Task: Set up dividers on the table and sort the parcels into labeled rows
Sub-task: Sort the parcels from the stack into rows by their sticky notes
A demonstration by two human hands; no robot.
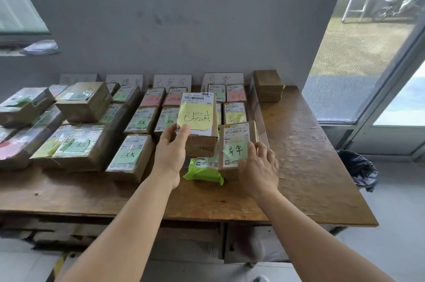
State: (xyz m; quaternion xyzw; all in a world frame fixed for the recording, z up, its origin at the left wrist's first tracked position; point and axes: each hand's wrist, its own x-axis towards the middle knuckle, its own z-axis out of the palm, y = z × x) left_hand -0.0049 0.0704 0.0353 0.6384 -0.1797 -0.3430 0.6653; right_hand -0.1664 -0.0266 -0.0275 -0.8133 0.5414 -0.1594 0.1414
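Left hand [171, 153] grips the yellow-noted parcel [199, 125] raised just right of its row; right hand [258, 166] holds the green-noted parcel [236, 143].

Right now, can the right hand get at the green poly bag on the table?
Probably not yet. The right hand grips a box with a green note, and that box and the left hand's box partly cover the green poly bag.
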